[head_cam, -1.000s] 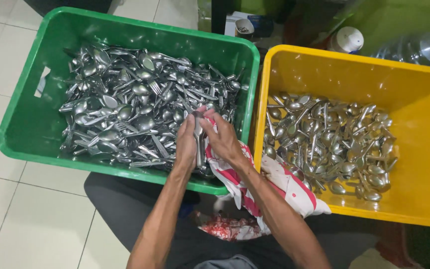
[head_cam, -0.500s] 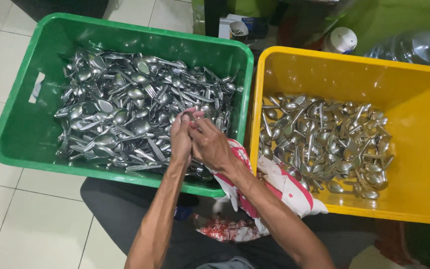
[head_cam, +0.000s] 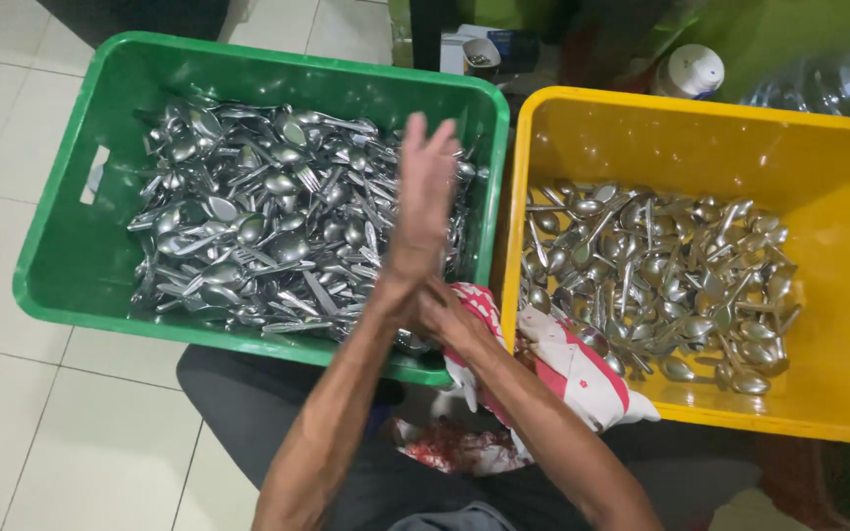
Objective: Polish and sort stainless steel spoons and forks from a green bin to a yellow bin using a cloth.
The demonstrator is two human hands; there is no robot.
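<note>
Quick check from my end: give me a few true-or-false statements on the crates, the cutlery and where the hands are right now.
1. The green crate holds mixed cutlery. True.
2. The yellow crate is empty. False: it holds a pile of spoons.
3. The left hand is raised, fingers extended, above the green crate. True.
4. A red-and-white cloth lies across the lap beside the right hand. True.
5. The crates stand on a wooden table. False: they stand on a pale tiled floor.

A white tiled floor (head_cam: 12,433) spreads to the left and below. Up beyond the crates, a small open box (head_cam: 489,49) stands nearest; a white round lid (head_cam: 693,71) and clear water jug (head_cam: 838,84) sit farther right.
</note>
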